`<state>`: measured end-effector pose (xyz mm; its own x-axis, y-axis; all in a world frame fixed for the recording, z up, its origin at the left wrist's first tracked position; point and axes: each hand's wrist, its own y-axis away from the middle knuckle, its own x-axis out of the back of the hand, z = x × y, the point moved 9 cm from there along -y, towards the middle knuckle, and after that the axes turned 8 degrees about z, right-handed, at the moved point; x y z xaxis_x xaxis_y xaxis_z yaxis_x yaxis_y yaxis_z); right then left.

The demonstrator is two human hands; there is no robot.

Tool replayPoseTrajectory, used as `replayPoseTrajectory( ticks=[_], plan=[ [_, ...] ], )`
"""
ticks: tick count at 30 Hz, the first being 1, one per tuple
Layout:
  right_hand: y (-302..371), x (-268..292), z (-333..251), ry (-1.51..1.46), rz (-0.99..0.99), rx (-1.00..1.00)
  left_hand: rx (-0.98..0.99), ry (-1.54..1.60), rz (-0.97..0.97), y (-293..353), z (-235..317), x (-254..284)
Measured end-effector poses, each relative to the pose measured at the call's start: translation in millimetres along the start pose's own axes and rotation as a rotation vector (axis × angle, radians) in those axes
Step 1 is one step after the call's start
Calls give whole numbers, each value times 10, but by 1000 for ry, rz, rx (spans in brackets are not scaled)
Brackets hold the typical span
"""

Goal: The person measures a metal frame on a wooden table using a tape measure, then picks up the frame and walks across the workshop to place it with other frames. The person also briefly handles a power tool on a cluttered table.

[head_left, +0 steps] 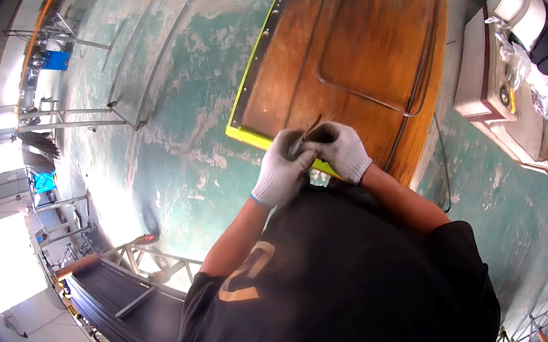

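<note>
My left hand (pixel 282 169) and my right hand (pixel 342 151), both in white knit gloves with greyed fingers, meet over the near edge of a brown wooden table (pixel 280 68). Their fingers are pinched together around a small, thin piece. A slim dark brown end (pixel 314 122) of it sticks up between the fingertips; the rest is hidden by the gloves, so its kind is unclear. Beyond my hands, a thin metal rod bent into a rounded frame (pixel 366 99) lies on the wood. Bright yellow-green edging (pixel 248 136) runs along the table's left and near sides.
White boxes (pixel 491 75) carry large white and black rolls (pixel 547 41) and clear plastic at the far right. Metal frames (pixel 158 52) stand on the worn green floor to the left. Long dark bars (pixel 111 302) lie stacked at lower left. A thin dark cable (pixel 445 173) trails right of the table.
</note>
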<state>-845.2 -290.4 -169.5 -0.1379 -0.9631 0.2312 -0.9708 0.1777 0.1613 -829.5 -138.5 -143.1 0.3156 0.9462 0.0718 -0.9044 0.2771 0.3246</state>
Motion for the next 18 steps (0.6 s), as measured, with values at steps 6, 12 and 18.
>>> replayPoseTrajectory(
  ticks=[6,12,18],
  plan=[
    [-21,69,-128,-62,121,30,-27,-138,-40,-92,8,41],
    [-668,1363,-713,-462,374,87,202,-261,48,5,-467,689],
    [-2214,4384,152,-1093,769,11,477,-457,187,834,-1761,2376]
  ],
)
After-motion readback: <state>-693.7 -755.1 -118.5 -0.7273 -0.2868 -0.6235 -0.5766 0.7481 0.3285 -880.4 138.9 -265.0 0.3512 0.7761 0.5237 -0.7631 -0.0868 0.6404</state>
